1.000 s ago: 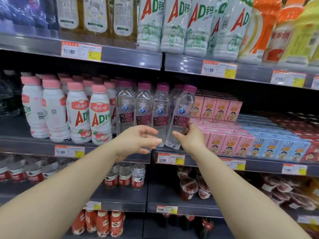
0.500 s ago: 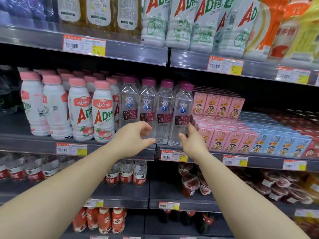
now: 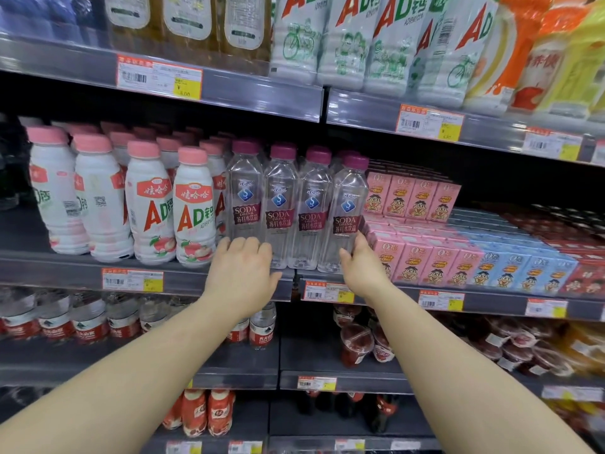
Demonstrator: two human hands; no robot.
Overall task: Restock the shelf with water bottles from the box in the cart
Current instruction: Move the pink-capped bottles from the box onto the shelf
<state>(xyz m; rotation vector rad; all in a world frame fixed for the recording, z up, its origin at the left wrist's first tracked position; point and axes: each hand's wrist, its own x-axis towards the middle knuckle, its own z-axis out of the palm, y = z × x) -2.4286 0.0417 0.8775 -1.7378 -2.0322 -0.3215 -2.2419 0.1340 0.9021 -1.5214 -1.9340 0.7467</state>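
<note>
Both arms are stretched toward the middle shelf (image 3: 196, 276). The left hand (image 3: 240, 273) is laid, fingers loosely spread, against the base of the leftmost of four front-row soda bottles (image 3: 294, 211); the right hand (image 3: 361, 268) is pressed, open, against the rightmost bottle's side. Neither is clamped. Four white milk bottles (image 3: 147, 204) are fronted at left, pink cartons (image 3: 412, 201) at right.

You see white AD bottles (image 3: 149, 208) with pink caps at left. Pink drink cartons (image 3: 412, 199) are stacked at right.
</note>
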